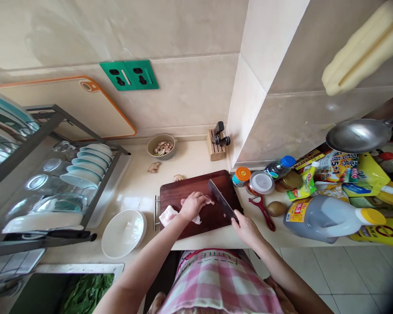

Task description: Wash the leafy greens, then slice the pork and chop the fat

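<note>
**Left hand on meat, right hand on knife, both at the board.**

Clock positions are from the board centre, 12 at the top of the view.

- Board: dark reddish-brown rectangular wooden cutting board [183, 192], on the cream counter [134, 174].
- Meat: pink-red raw meat [209, 200] near board centre, partly hidden by the left hand. Pale pinkish-white raw piece [168, 214] at 8-9 o'clock, on the board.
- Left hand [193, 206]: fingers bent, close together, holding the pink-red raw meat down.
- Right hand [245, 225]: fingers closed round the black handle of a broad dark-grey metal knife [221, 198]. Blade slants toward 11 o'clock, just beside the meat. Can't tell if it touches the board.
- Around: round white bowl [122, 233] at 8-9; round grey-green colander [164, 152] with pale chopped pieces at 11; light-wood knife block [216, 150] near 1; orange-lidded jar [241, 176] at 2; red-handled peeler [266, 213] at 3, beside a brown oval item [275, 209].
</note>
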{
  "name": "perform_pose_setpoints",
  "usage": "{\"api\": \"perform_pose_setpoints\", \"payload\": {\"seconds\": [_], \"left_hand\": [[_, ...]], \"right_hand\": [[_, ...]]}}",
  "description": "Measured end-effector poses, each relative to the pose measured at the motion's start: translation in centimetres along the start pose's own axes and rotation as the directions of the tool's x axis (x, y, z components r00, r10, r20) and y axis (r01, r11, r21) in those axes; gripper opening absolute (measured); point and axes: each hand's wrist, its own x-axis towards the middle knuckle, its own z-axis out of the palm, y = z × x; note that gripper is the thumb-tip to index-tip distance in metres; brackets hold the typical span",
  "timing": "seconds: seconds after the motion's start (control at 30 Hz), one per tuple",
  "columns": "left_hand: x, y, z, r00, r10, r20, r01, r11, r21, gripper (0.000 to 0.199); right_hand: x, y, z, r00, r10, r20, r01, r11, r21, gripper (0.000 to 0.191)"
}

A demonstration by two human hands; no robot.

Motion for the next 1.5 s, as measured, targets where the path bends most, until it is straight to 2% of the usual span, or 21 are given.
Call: {"api": "perform_pose_setpoints", "payload": {"seconds": [0.07,0.17,0.37,0.43,0.5,0.63,0.73,0.83,0.9,1.0,1.07,1.13,1.27,1.33,1.4,1.5], "left_hand": [[-0.3,0.0,0.9,0.997,0.073,-0.013,-0.073,0.997,0.039,0.021],[-0.2,0.1,1.8,0.992,0.121,-0.047,-0.116,0.988,0.099,0.02],[0.2,0.0,2.5,0.986,0.153,-0.068,-0.148,0.986,0.08,0.02],[0.3,-0.1,2.7,0.988,0.135,-0.08,-0.133,0.991,0.028,0.02],[0.3,-0.2,2.7,0.989,0.125,-0.08,-0.128,0.991,-0.026,0.021],[0.1,-0.6,2.7,0.983,0.172,-0.066,-0.178,0.98,-0.092,0.021],[-0.7,-1.1,2.6,0.982,0.139,-0.128,-0.152,0.983,-0.098,0.023],[-1.4,-1.4,2.5,0.983,0.046,-0.176,-0.058,0.996,-0.064,0.025],[-1.5,-1.4,2.3,0.988,0.031,-0.149,-0.04,0.998,-0.055,0.025],[-1.1,-1.3,1.7,0.995,0.075,-0.067,-0.08,0.994,-0.073,0.028],[-0.8,-1.3,1.5,0.995,0.092,-0.023,-0.094,0.992,-0.089,0.03],[-0.5,-1.3,1.4,0.996,0.089,-0.012,-0.09,0.99,-0.109,0.03],[-0.6,-1.3,1.8,0.992,0.114,-0.046,-0.12,0.98,-0.161,0.028],[-0.9,-1.4,1.9,0.991,0.106,-0.076,-0.118,0.978,-0.175,0.027],[-1.4,-1.3,2.0,0.99,0.047,-0.129,-0.07,0.982,-0.176,0.028],[-1.8,-1.2,1.9,0.978,-0.063,-0.201,0.035,0.989,-0.142,0.03]], "right_hand": [[-0.2,-0.7,0.0,1.0,-0.011,-0.013,0.011,1.0,-0.029,0.024],[-0.6,-1.7,-0.1,1.0,-0.021,-0.018,0.02,0.996,-0.083,0.026],[-2.0,-2.1,-0.1,0.997,0.023,0.075,-0.013,0.993,-0.121,0.024],[-1.1,-2.9,-0.1,0.992,0.046,0.115,-0.031,0.991,-0.134,0.026],[0.9,-4.4,0.0,0.99,0.054,0.127,-0.036,0.989,-0.142,0.029],[4.9,-6.9,0.2,0.997,-0.002,0.072,0.01,0.993,-0.119,0.03],[4.5,-6.2,0.3,0.997,0.011,0.075,-0.004,0.995,-0.097,0.032],[1.9,-4.0,-0.2,0.995,0.043,0.091,-0.034,0.994,-0.1,0.034],[0.2,-2.6,-1.0,0.995,0.03,0.096,-0.018,0.992,-0.123,0.033],[-1.2,-1.5,-2.3,0.991,-0.024,0.128,0.047,0.983,-0.179,0.027],[-0.8,-1.7,-2.7,0.986,-0.045,0.157,0.077,0.976,-0.203,0.023],[0.7,-2.9,-2.5,0.983,-0.049,0.176,0.084,0.976,-0.202,0.022],[4.9,-6.2,-1.2,0.989,-0.075,0.13,0.097,0.981,-0.168,0.025],[5.8,-6.9,-0.6,0.99,-0.092,0.107,0.108,0.982,-0.154,0.026],[5.4,-6.3,-0.3,0.99,-0.083,0.111,0.098,0.985,-0.14,0.026],[3.3,-4.0,0.0,0.993,-0.048,0.111,0.061,0.991,-0.121,0.025]]}}
